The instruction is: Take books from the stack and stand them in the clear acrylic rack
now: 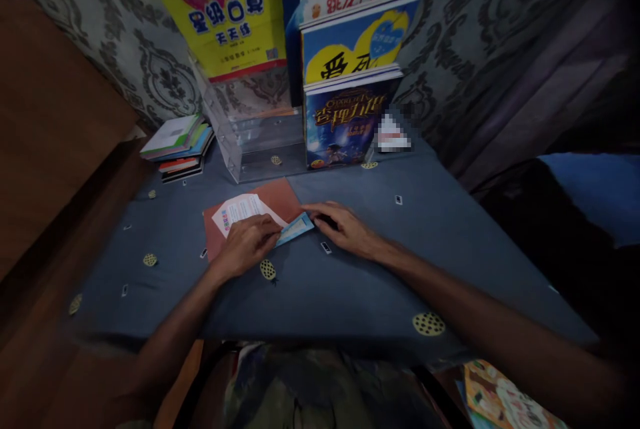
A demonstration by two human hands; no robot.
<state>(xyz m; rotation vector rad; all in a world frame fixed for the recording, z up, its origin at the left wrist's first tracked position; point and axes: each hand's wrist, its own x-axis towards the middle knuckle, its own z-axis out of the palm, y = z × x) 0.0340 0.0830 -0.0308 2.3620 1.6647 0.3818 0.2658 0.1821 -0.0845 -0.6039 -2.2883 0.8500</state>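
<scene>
A thin reddish-brown book [273, 199] lies flat on the blue tablecloth [350, 282] in the middle of the table. A white printed sheet [240, 209] and a light blue booklet edge [299, 228] lie on it. My left hand [246, 244] presses down on the sheet and the book's near edge, fingers curled. My right hand [345, 226] rests flat on the cloth at the book's right corner, fingertips touching the blue edge.
A clear plastic book stand [250, 142] sits behind, with two upright books [350, 76] at its right. A stack of books [180, 146] lies at the back left. Large picture books [225, 9] lean on the wall. More books [500, 396] lie below the table's right edge.
</scene>
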